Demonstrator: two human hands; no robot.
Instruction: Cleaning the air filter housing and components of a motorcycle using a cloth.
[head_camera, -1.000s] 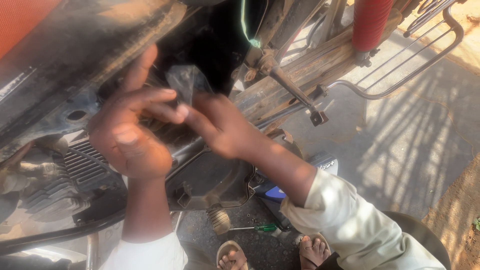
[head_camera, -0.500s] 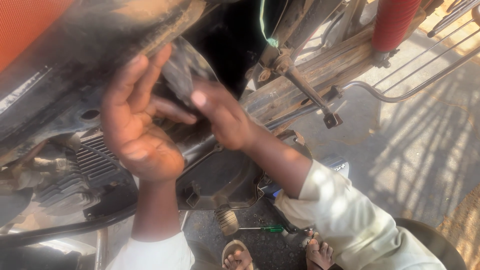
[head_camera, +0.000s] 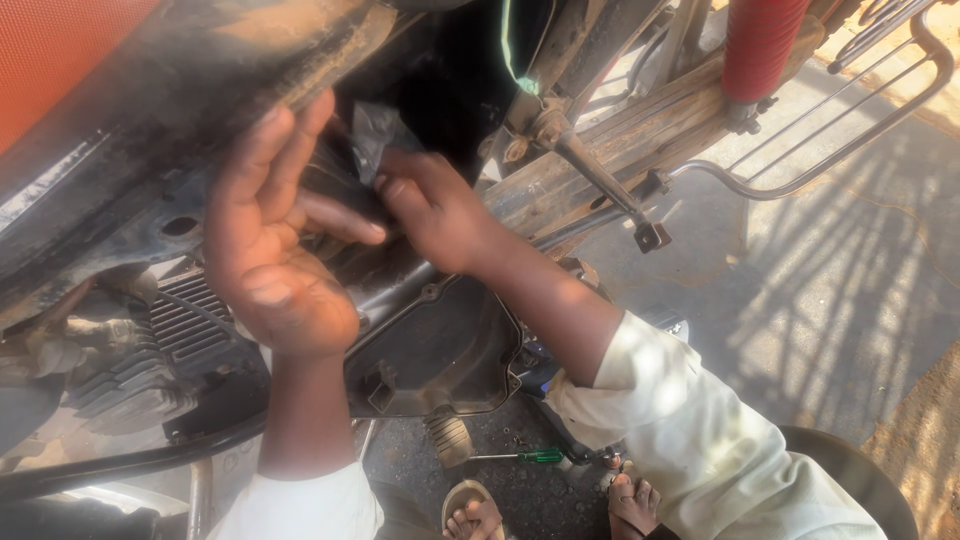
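I look down at the side of a motorcycle. My left hand (head_camera: 275, 235) is raised against the dirty underside of the frame (head_camera: 200, 110), fingers spread, fingertips touching a dark part inside the engine bay. My right hand (head_camera: 435, 210) reaches in from the right and pinches a crumpled piece of clear plastic (head_camera: 375, 130) wrapped around a part in the dark gap. The two hands touch at the fingertips. What lies behind the plastic is hidden in shadow.
Below the hands sit a black engine side cover (head_camera: 430, 350), cooling fins (head_camera: 175, 330) and a foot peg (head_camera: 450, 438). A kick lever (head_camera: 600, 185) juts right. A green-handled screwdriver (head_camera: 525, 456) lies on the ground by my sandalled feet (head_camera: 475, 515). A red shock absorber (head_camera: 762, 45) stands upper right.
Both hands have stayed at the plastic-wrapped part. The left hand's fingers have opened and lifted higher against the frame, and the view has shifted slightly.
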